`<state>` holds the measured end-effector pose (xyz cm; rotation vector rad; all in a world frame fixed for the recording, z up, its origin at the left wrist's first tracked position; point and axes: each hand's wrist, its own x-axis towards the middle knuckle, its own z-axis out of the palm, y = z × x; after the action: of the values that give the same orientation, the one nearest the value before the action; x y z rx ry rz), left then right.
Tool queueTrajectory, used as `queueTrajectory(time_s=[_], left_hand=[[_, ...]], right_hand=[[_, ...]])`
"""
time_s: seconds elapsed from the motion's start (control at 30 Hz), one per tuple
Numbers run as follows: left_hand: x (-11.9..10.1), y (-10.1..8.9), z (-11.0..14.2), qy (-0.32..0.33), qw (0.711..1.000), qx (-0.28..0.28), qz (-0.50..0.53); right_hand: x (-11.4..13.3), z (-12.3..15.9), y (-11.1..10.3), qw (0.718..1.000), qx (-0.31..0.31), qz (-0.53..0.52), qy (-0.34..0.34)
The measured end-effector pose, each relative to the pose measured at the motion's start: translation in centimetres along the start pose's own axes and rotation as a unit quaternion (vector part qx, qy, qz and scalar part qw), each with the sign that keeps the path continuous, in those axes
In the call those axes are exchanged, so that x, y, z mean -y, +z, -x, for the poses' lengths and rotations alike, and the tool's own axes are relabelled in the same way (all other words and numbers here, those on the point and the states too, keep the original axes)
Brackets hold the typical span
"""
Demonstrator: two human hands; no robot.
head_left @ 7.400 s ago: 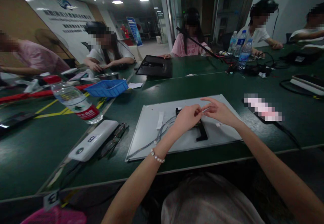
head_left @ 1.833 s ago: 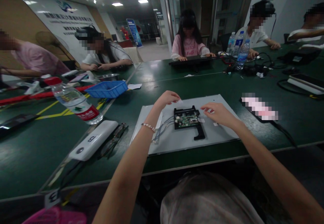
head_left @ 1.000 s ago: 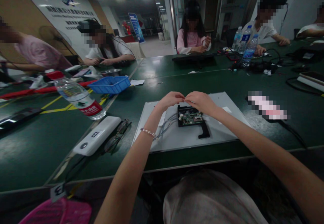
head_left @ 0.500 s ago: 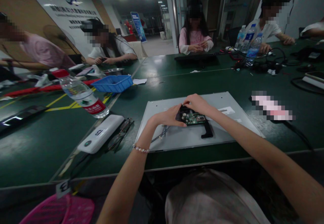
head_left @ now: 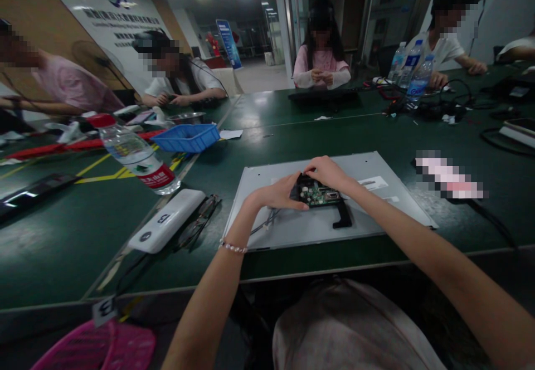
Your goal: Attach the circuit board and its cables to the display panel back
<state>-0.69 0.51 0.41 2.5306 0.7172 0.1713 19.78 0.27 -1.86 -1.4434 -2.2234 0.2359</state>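
A green circuit board (head_left: pixel 320 195) in a black frame lies on a flat, light-grey panel (head_left: pixel 359 230). My left hand (head_left: pixel 282 191) holds the left side of the board, thumb along its near edge and fingers at the far side. Over the board's far left corner, my right hand (head_left: pixel 325 170) has its fingertips pressed together; what they pinch, if anything, is hidden. A black bracket-like arm (head_left: pixel 344 215) sticks out from the board's near right side. Thin grey cables (head_left: pixel 266 223) run across the panel below my left wrist.
Left of the panel are a white power bank (head_left: pixel 167 220), eyeglasses (head_left: pixel 199 222), a tilted water bottle (head_left: pixel 137 158) and a blue tray (head_left: pixel 188 137). A pink-topped device (head_left: pixel 449 179) with a cable lies right. Several people sit around the green table (head_left: pixel 267 150); a pink basket (head_left: pixel 98 345) stands below.
My hands stay at the board with hardly any shift. Across the table, a person in pink has brought both hands closer together and a little higher.
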Motion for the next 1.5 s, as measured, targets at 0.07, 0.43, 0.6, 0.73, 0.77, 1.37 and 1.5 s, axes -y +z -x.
queueTrajectory(time_s=[0.07, 0.43, 0.6, 0.73, 0.77, 1.37, 1.5], left_hand=[[0.0, 0.0, 0.0, -0.006, 1.000, 0.018, 0.002], [0.1, 0.1, -0.1, -0.008, 1.000, 0.019, 0.023], [0.3, 0.2, -0.1, 0.002, 0.999, 0.020, 0.035], [0.4, 0.2, -0.1, 0.000, 0.999, 0.024, 0.026], [0.5, 0.2, -0.1, 0.001, 0.999, 0.023, 0.023], [0.4, 0.1, 0.0, 0.012, 1.000, 0.021, -0.001], [0.3, 0.2, -0.1, 0.003, 1.000, 0.027, -0.004]], right_hand=[[0.4, 0.1, -0.2, 0.999, -0.023, 0.043, 0.011], [0.8, 0.0, 0.3, 0.999, 0.033, 0.017, -0.032], [0.3, -0.1, 0.3, 0.999, 0.040, -0.021, -0.018], [0.1, -0.3, 0.5, 0.999, 0.027, -0.044, 0.010], [0.1, -0.4, 0.5, 0.998, 0.023, -0.049, 0.016], [0.3, -0.4, 0.4, 0.998, 0.033, -0.047, -0.009], [0.2, -0.3, 0.1, 0.997, 0.063, -0.041, -0.035]])
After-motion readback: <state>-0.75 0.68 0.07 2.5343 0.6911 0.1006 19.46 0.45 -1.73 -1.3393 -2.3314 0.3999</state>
